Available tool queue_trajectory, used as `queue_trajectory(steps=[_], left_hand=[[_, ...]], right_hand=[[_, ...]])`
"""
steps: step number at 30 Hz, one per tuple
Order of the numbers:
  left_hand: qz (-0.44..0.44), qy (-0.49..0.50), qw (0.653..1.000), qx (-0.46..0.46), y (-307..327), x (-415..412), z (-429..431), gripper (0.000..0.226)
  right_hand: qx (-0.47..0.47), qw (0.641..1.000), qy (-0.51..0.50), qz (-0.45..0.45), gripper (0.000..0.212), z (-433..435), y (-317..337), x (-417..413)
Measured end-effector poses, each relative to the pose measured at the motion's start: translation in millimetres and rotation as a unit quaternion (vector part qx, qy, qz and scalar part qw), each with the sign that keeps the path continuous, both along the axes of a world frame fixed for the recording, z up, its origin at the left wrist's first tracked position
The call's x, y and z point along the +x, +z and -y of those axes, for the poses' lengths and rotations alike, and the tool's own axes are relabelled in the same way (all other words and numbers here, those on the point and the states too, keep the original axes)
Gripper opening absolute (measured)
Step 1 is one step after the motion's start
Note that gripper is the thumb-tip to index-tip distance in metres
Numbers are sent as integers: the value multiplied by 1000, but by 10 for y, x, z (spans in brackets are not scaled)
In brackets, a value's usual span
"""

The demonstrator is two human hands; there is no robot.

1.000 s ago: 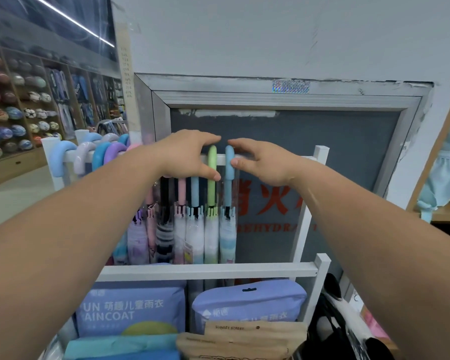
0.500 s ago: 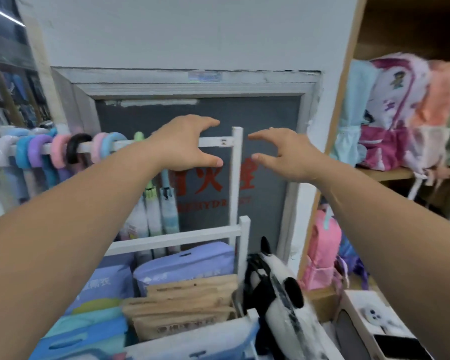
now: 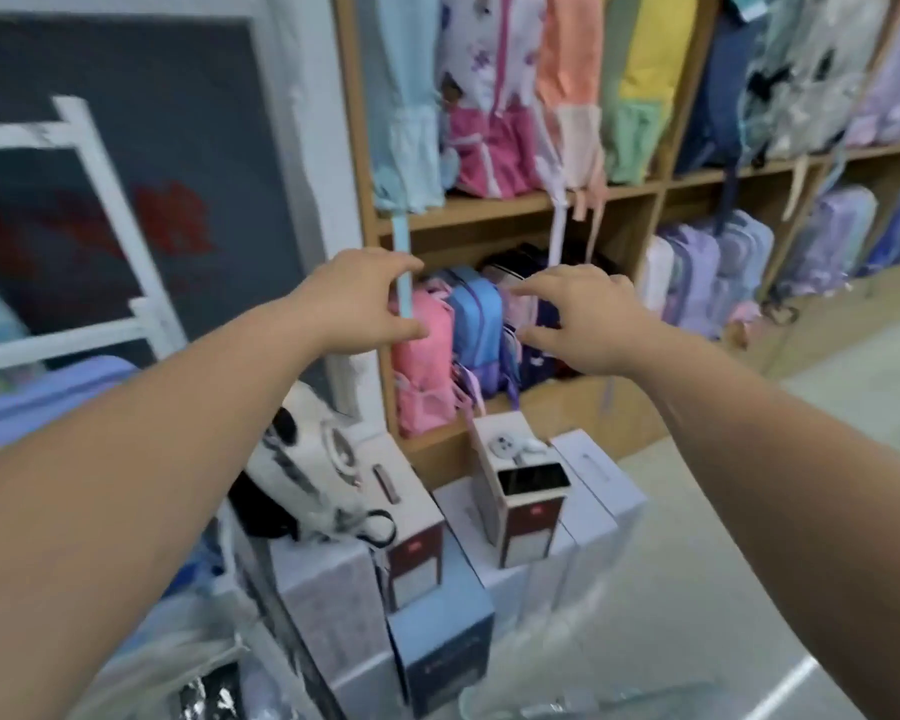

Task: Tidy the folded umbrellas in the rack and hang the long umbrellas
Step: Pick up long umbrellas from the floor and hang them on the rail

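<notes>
Both hands are held out in front of me with fingers curled apart and nothing in them. My left hand hovers before a hanging light-blue strap and a pink backpack. My right hand hovers a little to the right, before dark backpacks. Only the right end of the white umbrella rack shows at the left edge, blurred. No umbrellas are in view.
A wooden shelf unit full of backpacks fills the upper right. Boxed goods are stacked on the floor below my hands, with a black-and-white plush bag beside them. Light floor lies at the lower right.
The view has swung right, away from the rack and its hanging long umbrellas, to the backpack shelves. Both hands left the umbrella handles and travelled right, empty.
</notes>
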State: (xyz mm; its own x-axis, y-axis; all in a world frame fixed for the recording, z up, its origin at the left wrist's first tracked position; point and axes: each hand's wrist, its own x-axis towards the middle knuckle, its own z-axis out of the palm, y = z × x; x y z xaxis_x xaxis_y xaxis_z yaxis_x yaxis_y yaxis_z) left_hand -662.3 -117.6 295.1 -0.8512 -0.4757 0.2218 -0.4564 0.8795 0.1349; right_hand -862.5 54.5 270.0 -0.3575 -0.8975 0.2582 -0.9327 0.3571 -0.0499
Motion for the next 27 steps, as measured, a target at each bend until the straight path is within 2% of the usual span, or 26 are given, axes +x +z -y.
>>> queue_trajectory(steps=[2, 8, 17, 23, 27], left_hand=[[7, -8, 1000, 21, -316, -298, -303, 71], [74, -63, 989, 107, -1448, -1058, -930, 71], [203, -129, 944, 227, -3152, -2000, -1438, 71], [294, -100, 904, 294, -4509, -2260, -1690, 70], [354, -61, 876, 323, -5491, -2352, -1920, 67]], right_hand=[[15, 999, -25, 20, 57, -382, -245, -224], [91, 984, -124, 85, 56, -1260, -1177, -767], [215, 926, -228, 210, 57, -1912, -2920, -1236], [252, 876, -280, 303, 55, -2320, -4248, -1358], [276, 853, -270, 351, 52, -2597, -5283, -1392]])
